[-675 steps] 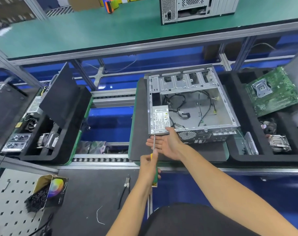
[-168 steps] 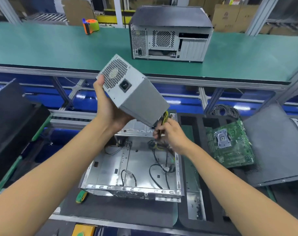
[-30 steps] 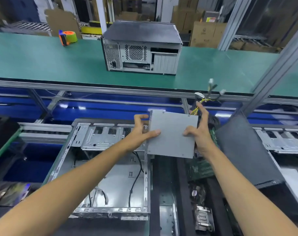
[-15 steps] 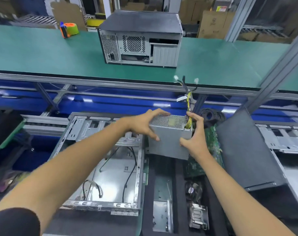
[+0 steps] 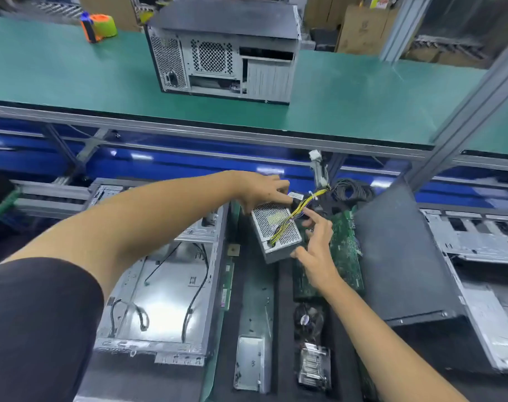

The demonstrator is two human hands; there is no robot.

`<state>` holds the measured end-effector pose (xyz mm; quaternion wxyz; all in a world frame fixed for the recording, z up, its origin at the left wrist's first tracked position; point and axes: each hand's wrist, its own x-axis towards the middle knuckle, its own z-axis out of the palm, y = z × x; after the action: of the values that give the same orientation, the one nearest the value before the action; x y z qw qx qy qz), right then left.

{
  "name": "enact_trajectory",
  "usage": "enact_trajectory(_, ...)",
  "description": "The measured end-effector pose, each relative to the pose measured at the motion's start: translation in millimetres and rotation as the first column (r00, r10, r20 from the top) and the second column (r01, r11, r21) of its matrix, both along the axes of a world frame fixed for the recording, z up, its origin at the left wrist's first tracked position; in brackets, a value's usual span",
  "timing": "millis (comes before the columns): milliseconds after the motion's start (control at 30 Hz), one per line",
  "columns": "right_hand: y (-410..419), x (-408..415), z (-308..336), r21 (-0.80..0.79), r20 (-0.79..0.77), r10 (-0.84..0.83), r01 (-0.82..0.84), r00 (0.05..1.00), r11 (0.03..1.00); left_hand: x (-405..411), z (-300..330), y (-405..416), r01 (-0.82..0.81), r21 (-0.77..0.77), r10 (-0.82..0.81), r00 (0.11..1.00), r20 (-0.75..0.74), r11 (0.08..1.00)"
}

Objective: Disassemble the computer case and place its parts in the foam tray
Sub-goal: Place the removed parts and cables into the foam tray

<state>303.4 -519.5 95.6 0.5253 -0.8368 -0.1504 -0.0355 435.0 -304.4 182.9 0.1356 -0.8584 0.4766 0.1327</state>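
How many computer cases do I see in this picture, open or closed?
3. A closed case stands on the green bench; an open chassis lies left of the foam tray; another open chassis lies at the right edge. Others may be hidden.

Both bare arms reach forward and away from the body, converging toward the middle far part of the scene. The left arm, with a dark short sleeve (image 5: pixel 35 323) at the shoulder, stretches from the near left across to the right; the left hand (image 5: pixel 263 188) is palm down, its fingers (image 5: pixel 279 195) curled over the far top edge of the grey perforated metal box (image 5: pixel 277 232). The right arm rises from the near right; the right hand (image 5: pixel 316 248) holds the box's right side, thumb at the near corner, index finger extended against the yellow-and-black wires (image 5: pixel 297 213).
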Motion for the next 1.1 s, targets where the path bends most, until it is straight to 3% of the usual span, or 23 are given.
enact_trajectory(133,0.5,2.6,-3.4,0.260,-0.211,-0.104,0.158,0.972,0.953,8.1,-15.4,-7.9,0.061,0.082,-0.063,0.998,0.018,0.995)
enact_trajectory(433,8.2,-5.2,-23.6,0.275,-0.542,-0.097,0.286,0.835,0.918,18.9,-46.9,-18.1,0.059,0.093,-0.059,0.998,-0.008,0.994)
enact_trajectory(600,15.3,-0.1,-36.1,0.282,-0.659,-0.167,0.447,0.733,0.849,27.9,-54.7,-17.5,0.113,0.122,-0.113,0.994,-0.005,0.986)
enact_trajectory(800,31.8,1.1,-48.6,0.304,-0.722,-0.093,0.435,0.686,0.848,30.7,-70.2,-24.9,0.210,0.136,-0.205,0.977,-0.054,0.968)
enact_trajectory(933,24.3,0.7,-55.2,0.246,-0.761,-0.086,0.408,0.643,0.879,24.0,-94.0,-35.1,0.201,0.205,-0.211,0.977,0.027,0.958)
enact_trajectory(1033,19.7,3.0,-63.7,0.179,-0.780,-0.042,0.286,0.624,0.941,27.4,-114.6,-28.8,0.118,0.211,-0.125,0.992,0.019,0.970)
enact_trajectory(1100,21.4,5.0,-68.4,0.158,-0.773,-0.027,0.234,0.634,0.959,31.2,-119.4,-25.1,-0.023,0.159,0.029,0.999,-0.038,0.987)
